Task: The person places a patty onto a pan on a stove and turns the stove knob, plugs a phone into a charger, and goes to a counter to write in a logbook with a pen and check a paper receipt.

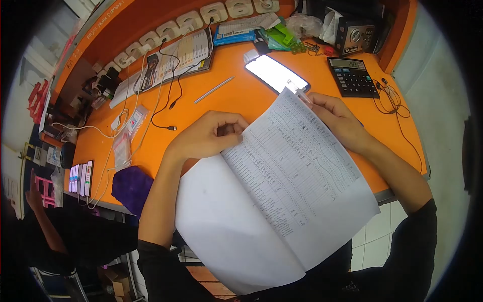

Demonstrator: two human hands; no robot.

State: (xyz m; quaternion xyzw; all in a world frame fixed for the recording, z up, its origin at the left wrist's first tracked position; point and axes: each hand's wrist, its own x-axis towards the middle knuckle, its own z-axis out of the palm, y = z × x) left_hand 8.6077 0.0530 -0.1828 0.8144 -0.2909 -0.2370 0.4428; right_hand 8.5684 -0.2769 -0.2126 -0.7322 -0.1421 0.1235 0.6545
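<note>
A stack of white sheets [302, 166] with printed rows and handwriting lies open in front of me, its left page blank and folded over. My left hand [209, 136] pinches the upper left edge of the written page between thumb and fingers. My right hand [338, 121] holds the top right corner of the sheets, fingers partly behind the paper. Just beyond that corner a phone [276, 73] with a bright white screen lies on the orange desk [211, 65]. A silver pen [215, 89] rests on the desk, beyond my left hand.
At the right are a black calculator [353, 78] and a thin tangled cable [392, 103]. Sockets [188, 21], papers [176, 58] and a small speaker [356, 36] line the back. Cables, phones [80, 178] and a purple cloth [132, 187] are at left, near another person's arm [48, 221].
</note>
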